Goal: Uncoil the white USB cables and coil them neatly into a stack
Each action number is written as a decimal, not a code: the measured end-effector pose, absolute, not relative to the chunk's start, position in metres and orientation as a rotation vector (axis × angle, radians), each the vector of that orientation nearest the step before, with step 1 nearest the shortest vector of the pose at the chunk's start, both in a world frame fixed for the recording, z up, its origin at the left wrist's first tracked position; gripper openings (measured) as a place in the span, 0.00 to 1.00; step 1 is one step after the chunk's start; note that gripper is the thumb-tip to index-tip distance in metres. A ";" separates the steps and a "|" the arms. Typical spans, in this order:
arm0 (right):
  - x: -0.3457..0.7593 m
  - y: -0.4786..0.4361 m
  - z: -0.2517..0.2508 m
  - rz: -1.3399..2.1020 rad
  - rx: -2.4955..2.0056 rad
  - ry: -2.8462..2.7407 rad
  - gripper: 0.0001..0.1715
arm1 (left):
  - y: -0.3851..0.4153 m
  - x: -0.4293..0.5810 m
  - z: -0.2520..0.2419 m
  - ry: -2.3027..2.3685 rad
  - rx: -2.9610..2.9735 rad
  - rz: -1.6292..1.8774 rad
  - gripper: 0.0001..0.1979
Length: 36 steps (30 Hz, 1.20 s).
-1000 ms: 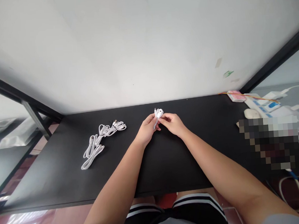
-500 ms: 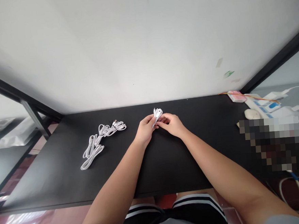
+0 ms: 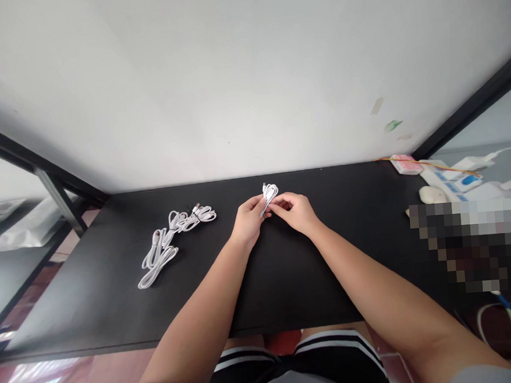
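Observation:
A small coiled white cable (image 3: 270,192) stands up from my fingers over the middle of the black table (image 3: 289,294). My left hand (image 3: 249,220) is closed around its lower part, the thumb pressed on the strands. From the right, my right hand (image 3: 297,212) pinches at the side of the same bundle with thumb and forefinger. Whether a tie is between those fingertips is too small to tell. To the left lie more bundled white cables, among them one with a USB plug (image 3: 196,214) and a larger coil (image 3: 157,259) nearer me.
A white mouse (image 3: 432,195), a power strip (image 3: 449,179) with plugs and a pink and white box (image 3: 406,164) sit at the right end. In front of them is a blurred-out patch. A white wall (image 3: 248,87) rises behind the table, with black frame bars at both sides.
Both hands stay in place on the white cable. The right fingertips have shifted very slightly against the bundle; the other cables lie as before.

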State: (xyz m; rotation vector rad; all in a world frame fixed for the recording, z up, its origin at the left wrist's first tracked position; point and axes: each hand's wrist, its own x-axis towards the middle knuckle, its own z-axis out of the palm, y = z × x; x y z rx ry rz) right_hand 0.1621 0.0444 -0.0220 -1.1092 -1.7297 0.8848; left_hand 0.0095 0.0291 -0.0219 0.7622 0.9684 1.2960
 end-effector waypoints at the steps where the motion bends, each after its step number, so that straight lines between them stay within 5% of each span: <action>1: 0.162 0.045 -0.022 0.890 -1.113 -1.716 0.11 | 0.029 0.009 -0.022 0.968 0.767 1.290 0.16; 7: 0.165 0.053 -0.031 1.015 -1.161 -1.645 0.19 | 0.029 0.009 -0.024 1.123 1.018 1.286 0.16; 15: 0.169 0.059 -0.035 1.036 -1.188 -1.607 0.17 | 0.026 -0.001 -0.024 1.237 1.536 1.176 0.20; 36: 0.166 0.055 -0.029 1.068 -1.200 -1.634 0.18 | 0.025 0.004 -0.021 1.289 1.471 1.215 0.17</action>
